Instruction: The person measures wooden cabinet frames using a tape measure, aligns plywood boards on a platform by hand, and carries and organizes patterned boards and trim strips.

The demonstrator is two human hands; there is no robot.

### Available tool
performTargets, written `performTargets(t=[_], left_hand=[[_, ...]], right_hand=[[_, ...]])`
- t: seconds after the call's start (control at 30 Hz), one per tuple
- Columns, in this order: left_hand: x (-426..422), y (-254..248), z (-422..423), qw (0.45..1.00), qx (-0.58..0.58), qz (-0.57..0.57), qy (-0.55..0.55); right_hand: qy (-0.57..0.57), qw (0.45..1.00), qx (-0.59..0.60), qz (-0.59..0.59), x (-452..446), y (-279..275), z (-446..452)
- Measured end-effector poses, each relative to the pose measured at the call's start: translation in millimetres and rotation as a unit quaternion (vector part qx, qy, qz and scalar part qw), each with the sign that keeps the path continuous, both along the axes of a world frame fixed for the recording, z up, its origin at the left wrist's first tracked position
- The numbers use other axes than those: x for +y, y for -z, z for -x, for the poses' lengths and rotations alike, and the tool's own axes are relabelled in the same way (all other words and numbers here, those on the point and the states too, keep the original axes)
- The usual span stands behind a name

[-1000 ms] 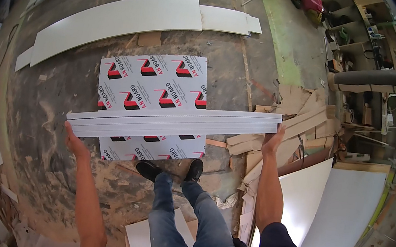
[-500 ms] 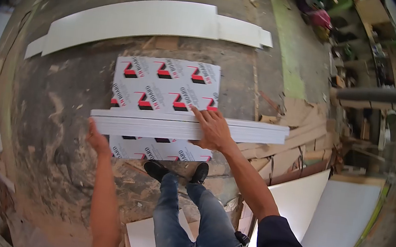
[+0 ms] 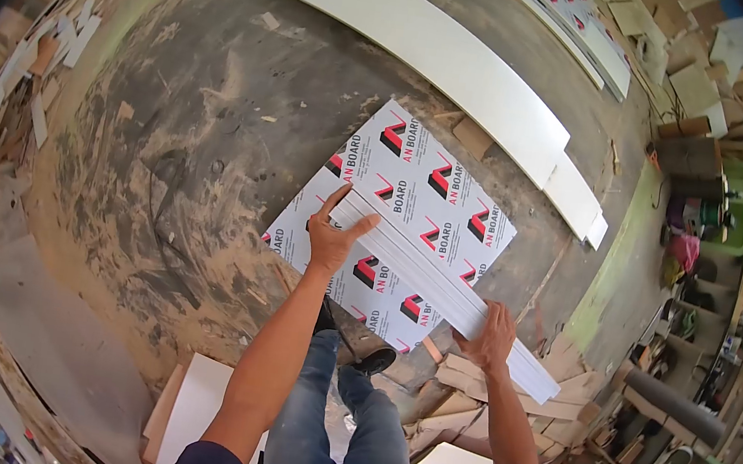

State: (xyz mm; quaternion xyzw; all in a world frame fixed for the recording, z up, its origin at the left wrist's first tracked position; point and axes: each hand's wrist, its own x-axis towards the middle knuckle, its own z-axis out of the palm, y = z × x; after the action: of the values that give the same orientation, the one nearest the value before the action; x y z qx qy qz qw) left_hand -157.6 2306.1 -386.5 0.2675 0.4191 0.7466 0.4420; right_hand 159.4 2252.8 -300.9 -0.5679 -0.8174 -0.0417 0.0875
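Observation:
A bundle of long, narrow white strips [image 3: 423, 272] lies diagonally across a square board [image 3: 442, 161] printed with red and black "AN BOARD" logos. At the bundle's upper-left end, my left hand [image 3: 334, 235] is closed on it, with the thumb across the top and the fingers along the far edge. My right hand [image 3: 489, 338] wraps around the bundle nearer its lower-right end, which sticks out past the board. The undersides of the strips and some of my right fingers are hidden.
Long white panels [image 3: 424, 46] lie on the dusty floor beyond the board. More printed panels [image 3: 560, 13] are farther back. Cardboard pieces [image 3: 464, 385] are heaped at the lower right, near cluttered shelving [image 3: 707, 323]. My shoe [image 3: 375, 360] is close to the board's near edge.
The view has turned, so board and bundle now appear diagonal. My left hand has shifted from the bundle's end to a grip over its top. My right hand is closer to the other end.

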Motion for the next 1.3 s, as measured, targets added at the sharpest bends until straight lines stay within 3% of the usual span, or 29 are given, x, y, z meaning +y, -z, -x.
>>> performTargets(t=[0.07, 0.23, 0.73, 1.23, 1.3], left_hand=[[0, -3, 8, 0.999, -0.017, 0.009, 0.025], [4, -8, 10, 0.998, 0.067, 0.002, -0.007], [29, -9, -2, 0.996, 0.086, 0.029, -0.026], [14, -2, -18, 0.997, 0.029, 0.077, 0.005], [13, -3, -16, 0.995, 0.061, 0.075, 0.028]], right_hand=[[-0.011, 1.000, 0.008, -0.013, -2, 7, 5], [-0.027, 0.999, 0.015, -0.036, 4, 13, 0], [-0.040, 0.998, 0.038, -0.024, 30, 1, -18], [-0.010, 0.996, 0.062, 0.069, 13, -2, -49], [-0.012, 0.994, 0.069, 0.087, 13, -11, -60]])
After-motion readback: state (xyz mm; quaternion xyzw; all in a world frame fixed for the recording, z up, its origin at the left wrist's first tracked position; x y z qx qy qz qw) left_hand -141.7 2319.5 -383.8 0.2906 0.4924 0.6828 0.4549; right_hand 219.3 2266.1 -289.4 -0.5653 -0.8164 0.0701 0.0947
